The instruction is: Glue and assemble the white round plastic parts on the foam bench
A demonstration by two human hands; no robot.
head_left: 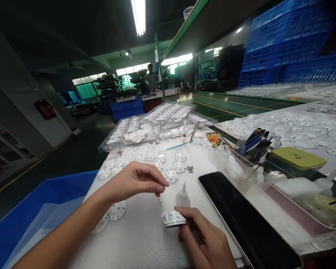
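Observation:
Held between the thumb and fingers of my right hand (205, 237) is a white round plastic part (173, 218), tilted above the white work surface (134, 239). My left hand (141, 179) hovers up and to the left of that part, thumb and fingertips pinched together; whatever may be between them is too small to make out. Just behind the held part stands a small translucent bottle (183, 197) with a narrow nozzle. Several white discs with holes (171, 175) lie beyond my left hand, beside a little pile of small metal pieces (189, 169).
A large black-screened phone or tablet (240, 213) lies at the right, beside a tray of bottles and tools (280, 201) with a yellow-green lidded box (298, 158). Clear trays of white parts (168, 112) are at the back. A blue bin (58, 183) stands left; a person (151, 77) is far off.

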